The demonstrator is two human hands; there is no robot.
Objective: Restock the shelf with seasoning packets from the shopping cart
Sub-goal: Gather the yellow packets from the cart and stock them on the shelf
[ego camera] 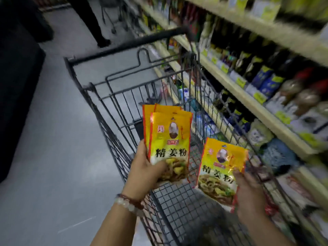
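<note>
Head view: A fanned stack of yellow seasoning packets is held upright in the left hand, the thumb laid across the front packet's lower edge and the fingers curled behind, so that grip is closed on the stack. Beaded bracelets are worn on the left wrist. At 3 o'clock of the stack, apart from it, a single matching packet is pinched by its right edge in the right hand, tilted slightly; that grip is likewise closed on its packet. Both packets are held above the wire basket of a dark shopping cart, whose handle lies toward 12 o'clock. Shelves stocked with blurred bottles and bags run along the 3 o'clock side. A standing person's dark trouser legs are seen at 11 o'clock on the grey floor.
</note>
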